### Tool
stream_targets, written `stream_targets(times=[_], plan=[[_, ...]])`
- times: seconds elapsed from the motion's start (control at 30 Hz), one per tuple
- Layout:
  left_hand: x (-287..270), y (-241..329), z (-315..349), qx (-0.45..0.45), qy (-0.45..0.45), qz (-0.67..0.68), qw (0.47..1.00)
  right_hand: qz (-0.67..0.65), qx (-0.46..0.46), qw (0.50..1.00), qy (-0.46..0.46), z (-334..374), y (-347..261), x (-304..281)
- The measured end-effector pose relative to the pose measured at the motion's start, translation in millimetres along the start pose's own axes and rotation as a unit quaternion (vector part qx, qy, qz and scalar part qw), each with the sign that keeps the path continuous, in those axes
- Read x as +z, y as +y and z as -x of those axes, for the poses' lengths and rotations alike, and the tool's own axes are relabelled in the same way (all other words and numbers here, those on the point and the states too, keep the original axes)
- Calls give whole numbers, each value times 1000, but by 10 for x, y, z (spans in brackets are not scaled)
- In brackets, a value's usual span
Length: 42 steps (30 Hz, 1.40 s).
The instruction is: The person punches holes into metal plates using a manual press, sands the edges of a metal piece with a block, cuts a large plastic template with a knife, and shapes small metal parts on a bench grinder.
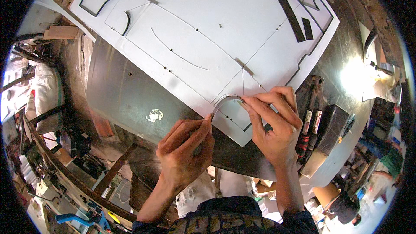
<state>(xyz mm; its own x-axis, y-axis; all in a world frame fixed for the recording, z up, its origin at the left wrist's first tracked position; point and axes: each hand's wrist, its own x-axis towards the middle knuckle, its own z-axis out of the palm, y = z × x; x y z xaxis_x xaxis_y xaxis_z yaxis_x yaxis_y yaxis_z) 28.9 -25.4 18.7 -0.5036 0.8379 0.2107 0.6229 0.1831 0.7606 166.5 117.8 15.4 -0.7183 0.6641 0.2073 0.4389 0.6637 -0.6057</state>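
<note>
A thin grey strip (225, 98), bent into an arc, spans between my two hands over the near corner of a white board (186, 39). My left hand (186, 145) pinches its left end. The other end is between the thumb and fingers of my right hand (278, 125). Thin lines and slots cross the board, and the arc lies close to a curved line there; whether it sits in a slot, I cannot tell. Dark strips stand along several of the board's lines, among them a short curved one (127, 23) at the left.
Two flat black pieces (289, 17) lie on the board's right side. Beneath the board is a dark metal table (125, 86). Long-handled tools (308, 121) and a dark block (328, 132) rest at its right. Another person (342, 207) is at the lower right, beyond the table.
</note>
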Motion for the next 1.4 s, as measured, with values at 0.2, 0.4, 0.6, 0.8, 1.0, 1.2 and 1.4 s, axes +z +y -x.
stream_targets(times=[0.2,0.4,0.6,0.8,1.0,1.2,1.4], plan=[[-216,244,109,-262,-63,223,937,-110,-27,992,61,-108,-198,-163],[-238,647,132,-329,-66,341,878,-200,130,961,140,-2,-454,-85],[-206,556,253,-276,-107,363,883,-219,196,947,131,63,-518,-68],[-100,342,220,-218,-143,312,913,-202,185,945,181,286,-315,-99],[-234,155,21,-232,32,36,972,35,129,987,84,320,-177,-677],[-64,48,-20,-69,7,21,997,402,207,891,-48,1062,546,-1675],[-25,-21,3,-15,6,-27,999,223,364,904,12,1284,554,-1308]])
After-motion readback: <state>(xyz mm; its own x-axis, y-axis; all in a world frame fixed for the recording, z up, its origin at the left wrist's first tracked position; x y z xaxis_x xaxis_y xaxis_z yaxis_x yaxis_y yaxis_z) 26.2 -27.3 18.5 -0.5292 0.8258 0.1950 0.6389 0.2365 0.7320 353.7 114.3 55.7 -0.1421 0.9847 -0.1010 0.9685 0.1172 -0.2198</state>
